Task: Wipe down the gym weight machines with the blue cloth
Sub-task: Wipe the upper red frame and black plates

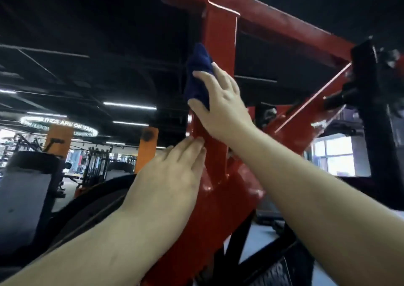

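blue cloth (198, 75) half behind right hand (220, 102)

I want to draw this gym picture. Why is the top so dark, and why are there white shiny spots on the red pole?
Head view: the ceiling is dim, lit only by thin strip lights; glare shines on the glossy red frame below the left hand; the window is washed out; the wide lens bends the edges, and the right hand pressing the blue cloth looks slightly soft.
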